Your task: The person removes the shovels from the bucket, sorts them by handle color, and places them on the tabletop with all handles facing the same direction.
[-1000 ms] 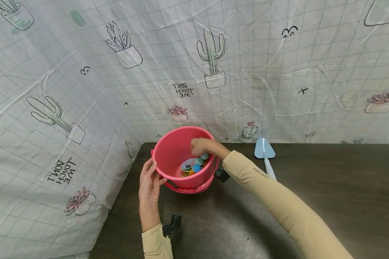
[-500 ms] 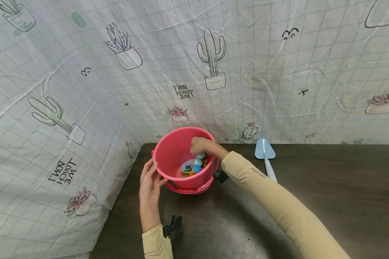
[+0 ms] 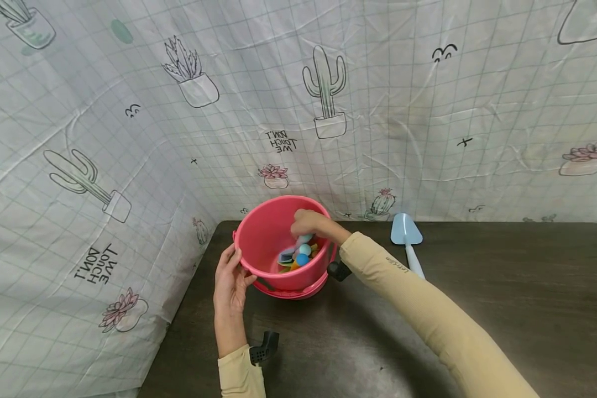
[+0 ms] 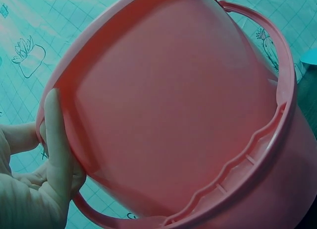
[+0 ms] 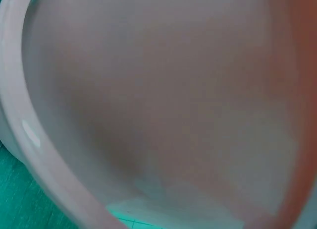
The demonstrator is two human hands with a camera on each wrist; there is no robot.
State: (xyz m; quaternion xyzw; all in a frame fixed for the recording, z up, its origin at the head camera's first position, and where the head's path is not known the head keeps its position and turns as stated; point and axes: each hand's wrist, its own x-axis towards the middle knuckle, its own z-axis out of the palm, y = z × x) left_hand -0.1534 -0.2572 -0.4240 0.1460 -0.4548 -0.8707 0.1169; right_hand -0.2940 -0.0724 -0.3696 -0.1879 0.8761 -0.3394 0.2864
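Note:
A pink bucket (image 3: pixel 258 243) stands at the back left of the dark table, its handle (image 3: pixel 298 293) hanging down in front. My left hand (image 3: pixel 231 279) grips the rim at its left side; in the left wrist view the hand (image 4: pixel 54 164) has its thumb and fingers on either side of the wall. My right hand (image 3: pixel 308 222) is bent down inside the bucket, over a pale ball, and its fingertips are hidden. Beneath it lie a light-blue ball (image 3: pixel 304 250), a blue ball (image 3: pixel 302 259) and other small coloured pieces. The right wrist view shows only the bucket's outer wall (image 5: pixel 163 90).
A light-blue toy shovel (image 3: pixel 405 232) lies right of the bucket near the table's back edge, its handle partly behind my right sleeve (image 3: pixel 418 298). A printed cloth (image 3: pixel 378 110) hangs behind and to the left of the table (image 3: pixel 517 287).
Inside the bucket, the pale ball under my right hand has shifted left and the pieces have been stirred. My right hand has moved slightly; my left hand stays on the rim.

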